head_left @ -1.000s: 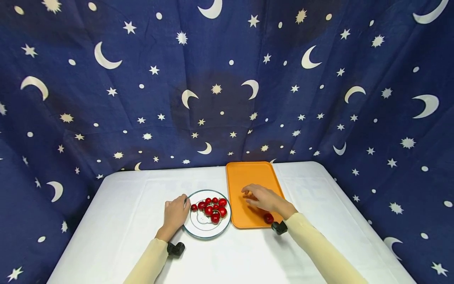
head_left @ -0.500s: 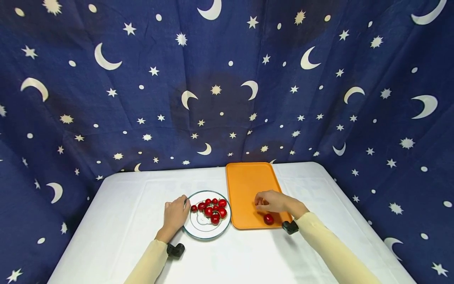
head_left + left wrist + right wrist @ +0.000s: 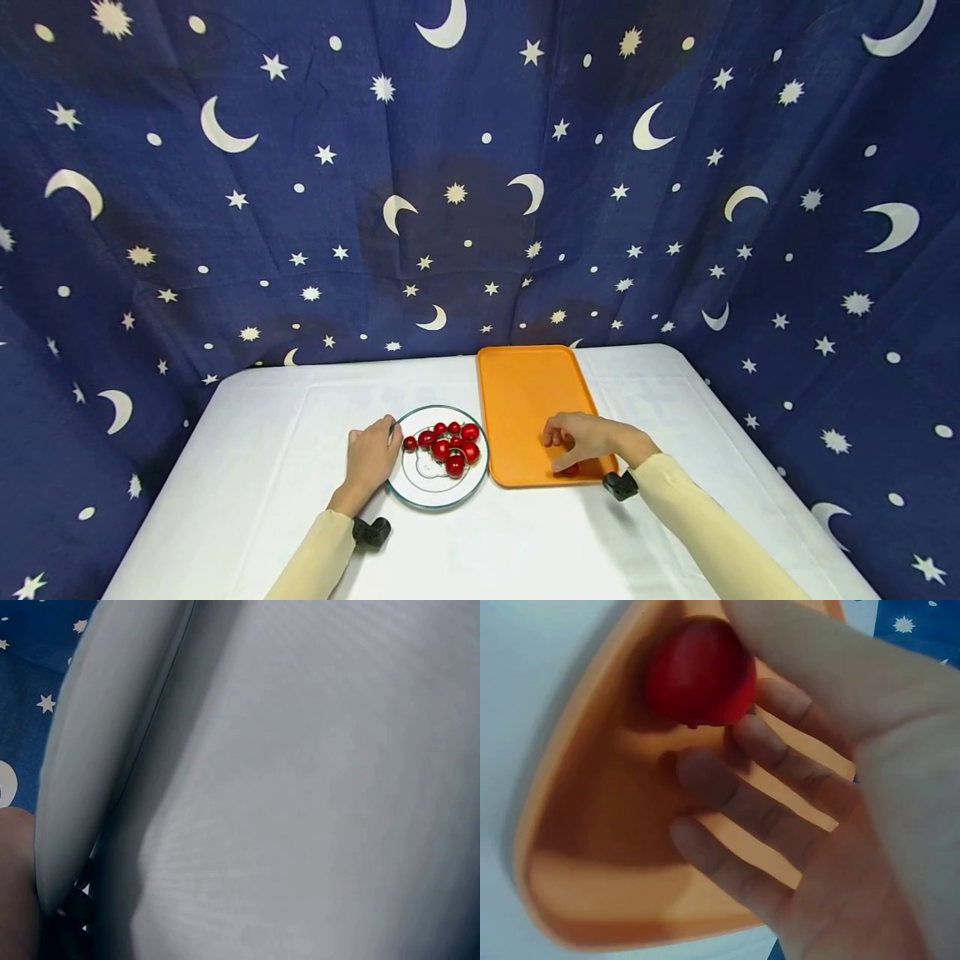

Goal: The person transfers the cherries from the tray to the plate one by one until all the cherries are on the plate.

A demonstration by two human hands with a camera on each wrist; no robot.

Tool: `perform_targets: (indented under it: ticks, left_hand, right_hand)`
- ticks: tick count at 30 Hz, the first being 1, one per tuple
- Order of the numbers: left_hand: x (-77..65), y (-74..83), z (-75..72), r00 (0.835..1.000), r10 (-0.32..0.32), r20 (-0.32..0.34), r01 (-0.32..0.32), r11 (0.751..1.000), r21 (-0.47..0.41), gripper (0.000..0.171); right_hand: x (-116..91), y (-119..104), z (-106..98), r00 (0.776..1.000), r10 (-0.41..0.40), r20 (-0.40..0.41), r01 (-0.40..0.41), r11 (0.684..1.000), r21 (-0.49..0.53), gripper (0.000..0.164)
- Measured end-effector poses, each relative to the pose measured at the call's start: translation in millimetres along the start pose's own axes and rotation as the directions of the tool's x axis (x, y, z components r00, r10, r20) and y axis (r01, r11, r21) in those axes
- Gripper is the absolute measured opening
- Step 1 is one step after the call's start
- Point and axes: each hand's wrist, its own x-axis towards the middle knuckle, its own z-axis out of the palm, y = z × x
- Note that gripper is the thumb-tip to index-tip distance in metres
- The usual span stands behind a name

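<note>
At the left of a white plate with a dark rim, my left hand grips the edge. The left wrist view has the plate's side tilted close to the camera, with part of the hand at lower left. Several glossy red round fruits, tomato-like, lie on the plate. Over the near right of an orange tray is my right hand, thumb beside a single red fruit. In the right wrist view its fingers are spread and loosely bent, the thumb against or very near the fruit.
Tray and plate stand side by side on a table with a white cloth. Behind and to the sides hangs a dark blue curtain with moons and stars. Each wrist carries a black camera.
My right hand has drawn back from the tray's middle toward its near right corner and come down over the single fruit, now partly hidden. The left hand stays at the plate.
</note>
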Motion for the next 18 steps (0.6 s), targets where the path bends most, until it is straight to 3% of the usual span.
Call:
perform_targets:
  ticks: [10,18]
  left_hand:
    - [1.3,-2.6,0.3,1.0,-0.008,0.005,0.008,1.0,0.008,0.022]
    - [1.6,-2.7,3.5,1.0,-0.003,0.003,0.003,1.0,0.005,0.021]
  right_hand:
    - [-2.3,6.6,1.2,0.993,-0.113,-0.025,0.113,0.994,0.005,0.026]
    - [2.3,12.0,1.4,0.968,-0.248,-0.042,0.245,0.967,-0.073,0.008]
